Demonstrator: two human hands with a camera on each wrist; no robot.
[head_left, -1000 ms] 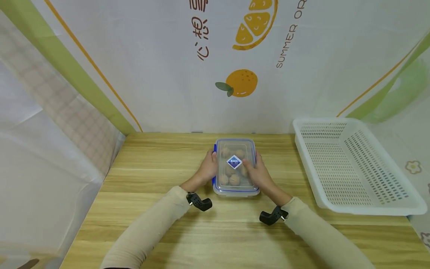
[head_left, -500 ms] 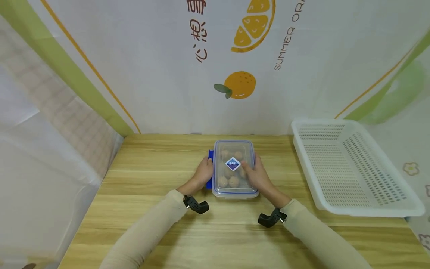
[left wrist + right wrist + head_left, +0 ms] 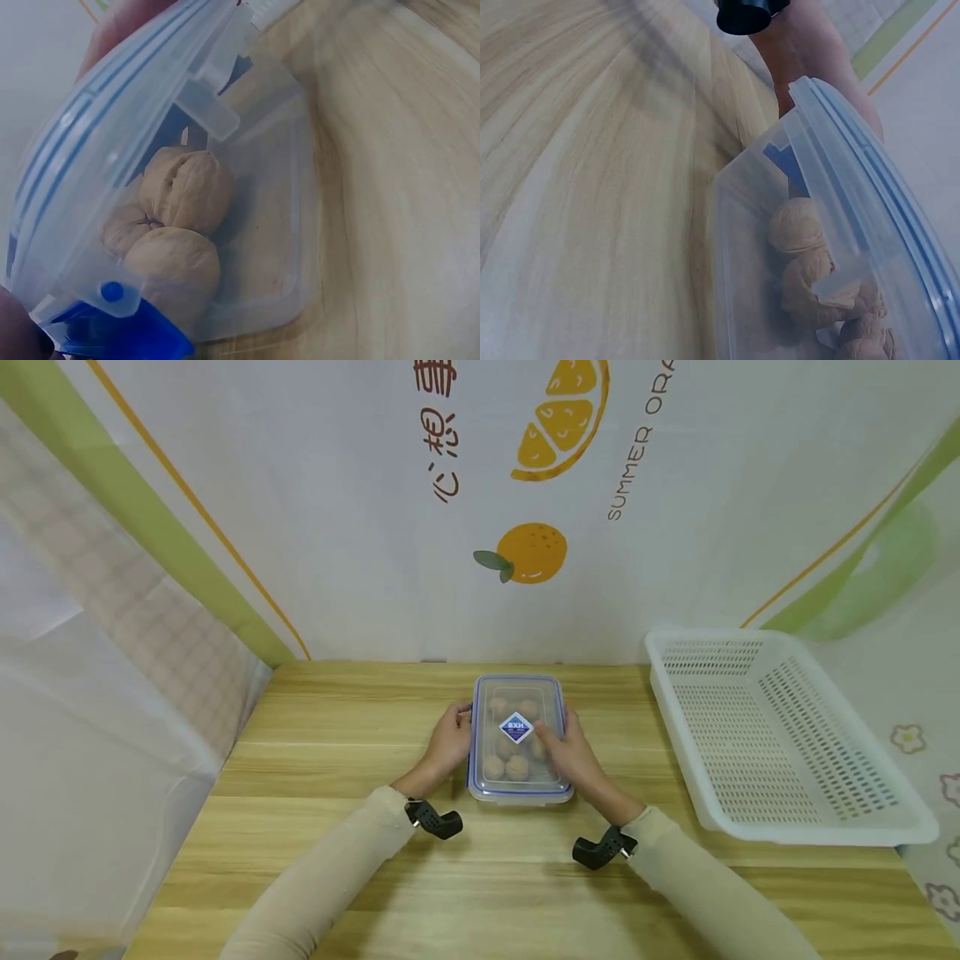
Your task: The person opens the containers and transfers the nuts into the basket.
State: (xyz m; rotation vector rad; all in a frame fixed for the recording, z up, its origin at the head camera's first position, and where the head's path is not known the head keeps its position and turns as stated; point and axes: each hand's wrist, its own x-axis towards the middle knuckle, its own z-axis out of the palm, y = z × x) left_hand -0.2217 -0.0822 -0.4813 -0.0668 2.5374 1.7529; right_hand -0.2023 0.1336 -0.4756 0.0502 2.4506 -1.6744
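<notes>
A clear lidded food container [image 3: 525,797] with a blue seal and a diamond-shaped label [image 3: 516,727] lies on the table between both hands. Inside are several walnuts [image 3: 187,191], best seen through its end wall in the left wrist view. At its left side the fingers of my left hand [image 3: 447,743] are curled against the edge. By that thumb, a blue side latch [image 3: 124,334] juts out from below the lid. My right hand [image 3: 576,756] grips the opposite side, its thumb lying on the lid and its other fingers partly hidden by the container.
A white perforated plastic basket [image 3: 682,752] stands at the right of the wooden table [image 3: 337,760]. A printed cloth [image 3: 360,585] hangs just behind the table's back edge. Each wrist carries a black camera mount [image 3: 600,847].
The blue left latch has swung outward and then down out of the head view. My left hand has shifted slightly left, away from the lid's edge; the right hand keeps its grip.
</notes>
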